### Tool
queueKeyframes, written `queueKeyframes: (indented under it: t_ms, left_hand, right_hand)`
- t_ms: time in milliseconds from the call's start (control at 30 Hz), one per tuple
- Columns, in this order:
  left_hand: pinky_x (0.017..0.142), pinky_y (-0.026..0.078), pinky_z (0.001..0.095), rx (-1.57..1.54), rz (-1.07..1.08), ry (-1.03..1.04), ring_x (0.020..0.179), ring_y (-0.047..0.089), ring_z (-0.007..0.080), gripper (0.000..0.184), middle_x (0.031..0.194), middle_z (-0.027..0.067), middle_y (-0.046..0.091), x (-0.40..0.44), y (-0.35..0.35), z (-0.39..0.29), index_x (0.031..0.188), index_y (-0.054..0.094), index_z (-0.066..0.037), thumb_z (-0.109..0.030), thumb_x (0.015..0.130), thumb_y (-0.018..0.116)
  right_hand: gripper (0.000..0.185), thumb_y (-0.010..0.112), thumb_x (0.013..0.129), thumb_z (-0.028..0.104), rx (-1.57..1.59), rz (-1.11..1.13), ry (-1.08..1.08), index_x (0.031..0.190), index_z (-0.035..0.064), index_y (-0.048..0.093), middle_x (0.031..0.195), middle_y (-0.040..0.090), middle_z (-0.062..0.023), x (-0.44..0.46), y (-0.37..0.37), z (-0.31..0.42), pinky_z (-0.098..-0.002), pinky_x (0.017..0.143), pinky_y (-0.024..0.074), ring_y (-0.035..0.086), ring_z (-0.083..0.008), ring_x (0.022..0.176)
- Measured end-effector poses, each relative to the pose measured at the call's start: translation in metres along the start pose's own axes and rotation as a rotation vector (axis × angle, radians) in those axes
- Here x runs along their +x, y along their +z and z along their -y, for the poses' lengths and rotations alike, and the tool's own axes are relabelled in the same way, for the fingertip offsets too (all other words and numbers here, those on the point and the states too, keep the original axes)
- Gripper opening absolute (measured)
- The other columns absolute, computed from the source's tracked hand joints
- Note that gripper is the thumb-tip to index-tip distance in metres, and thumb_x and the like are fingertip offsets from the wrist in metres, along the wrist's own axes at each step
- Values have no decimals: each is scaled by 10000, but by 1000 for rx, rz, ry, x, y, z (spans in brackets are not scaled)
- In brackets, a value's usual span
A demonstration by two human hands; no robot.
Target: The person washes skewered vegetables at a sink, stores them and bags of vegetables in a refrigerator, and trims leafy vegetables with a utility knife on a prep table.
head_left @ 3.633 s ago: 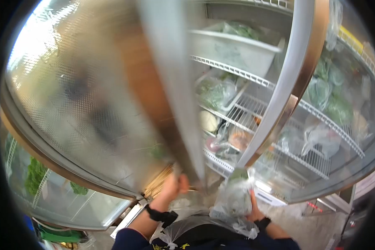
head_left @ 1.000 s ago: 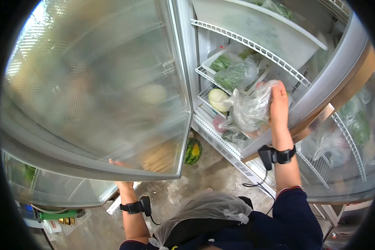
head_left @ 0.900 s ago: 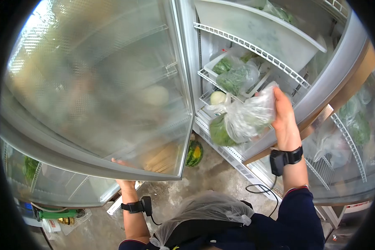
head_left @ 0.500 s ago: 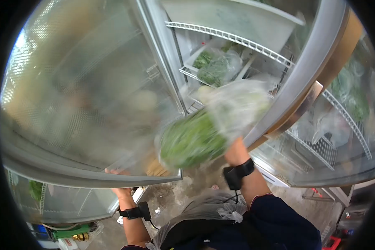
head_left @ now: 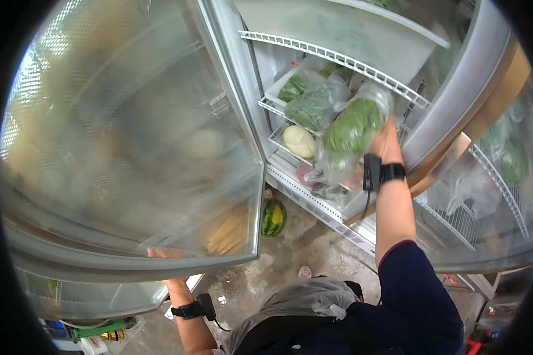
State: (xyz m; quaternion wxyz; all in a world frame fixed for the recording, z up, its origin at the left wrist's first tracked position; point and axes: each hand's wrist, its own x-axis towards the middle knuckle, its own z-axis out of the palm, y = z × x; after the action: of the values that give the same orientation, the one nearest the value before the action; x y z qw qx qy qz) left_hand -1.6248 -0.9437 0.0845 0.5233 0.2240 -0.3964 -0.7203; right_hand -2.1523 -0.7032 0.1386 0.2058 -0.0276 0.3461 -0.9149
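My right hand (head_left: 387, 141) is closed on a clear plastic bag of green vegetables (head_left: 353, 134), held at the middle shelf inside the fridge. Beside that bag, to its left, other bagged greens (head_left: 317, 102) rest in a white tray. Below them a pale round vegetable (head_left: 299, 141) sits on a lower shelf. At the lower left, my left hand (head_left: 170, 266) is on the bottom edge of the open glass door (head_left: 130, 148), its fingertips showing through the glass and its palm hidden by the frame.
A large white bin (head_left: 349, 35) stands on the upper shelf. The second glass door (head_left: 485, 207) is at the right, with bagged goods behind it. A watermelon (head_left: 273, 219) lies on the concrete floor (head_left: 290, 254) by the door's edge, near long tan sticks (head_left: 226, 232).
My right hand has brought the bag of greens out over the floor, then back up into the fridge, turning it. My left hand stays at the door's edge.
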Motion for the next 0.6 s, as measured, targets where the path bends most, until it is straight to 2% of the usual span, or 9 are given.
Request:
queueKeyframes:
  t_ms: [33,100,133,167,233,267,367,533,600]
  left_hand:
    - [414,214,282,-64,-74,-22,410,204,99,470,440,-53,234,3,-7,3,511,250,-174,-380,928,316]
    - [422,223,286,-121,-153,-41,414,208,100,471,446,-53,245,3,-10,0,512,256,-173,-392,924,324]
    - [429,229,289,-82,-143,-28,416,212,101,469,453,-53,261,1,-4,-1,515,267,-174,-404,920,329]
    - [437,235,292,-44,-134,-16,419,217,102,468,460,-54,277,0,0,0,517,279,-176,-415,916,334]
    - [442,240,295,-52,-83,-31,422,226,103,468,462,-54,289,1,-11,3,518,289,-175,-418,915,334]
    - [448,246,298,-52,-28,-45,426,235,105,467,465,-54,300,1,-15,2,519,299,-175,-422,915,333]
    - [462,255,301,-72,22,-74,435,256,106,472,455,-52,297,0,-8,-1,513,300,-178,-423,916,328]
    - [447,235,279,-101,-118,-46,420,205,102,459,455,-50,240,1,-5,1,521,266,-186,-376,937,306]
    - [452,239,282,-120,-86,-56,423,208,102,458,457,-49,233,1,-7,3,524,265,-186,-379,937,304]
  right_hand:
    - [679,417,855,533,-10,-133,-42,1267,-4,373,1277,435,-130,42,1,8,-381,931,382,437,-282,1139]
    - [774,457,809,584,-282,-853,-316,1281,-19,348,1304,398,-154,24,44,10,-382,941,374,429,-306,1147]
    - [753,464,821,535,-375,-777,-559,1296,-27,308,1298,388,-193,35,28,2,-357,991,305,436,-315,1133]
    - [704,488,827,461,-730,-752,-782,1287,-44,320,1288,386,-229,56,1,-11,-357,997,294,419,-344,1150]
    - [645,474,831,458,-1311,-472,-619,1311,49,337,1348,306,-217,60,-30,-37,-404,1003,286,358,-358,1202]
    - [580,485,828,377,-1394,-535,-582,1309,83,349,1359,294,-203,38,-19,-48,-416,1008,280,320,-362,1224]
    - [555,513,802,332,-1641,-434,-631,1292,112,376,1378,280,-174,39,-35,-64,-411,1000,297,300,-346,1241]
    - [485,529,786,242,-2000,-422,-406,1233,154,366,1338,312,-125,11,-31,-67,-635,910,289,267,-308,1263]
    - [484,531,788,248,-2021,-404,-393,1236,164,365,1352,291,-124,15,-40,-72,-635,908,290,257,-308,1267]
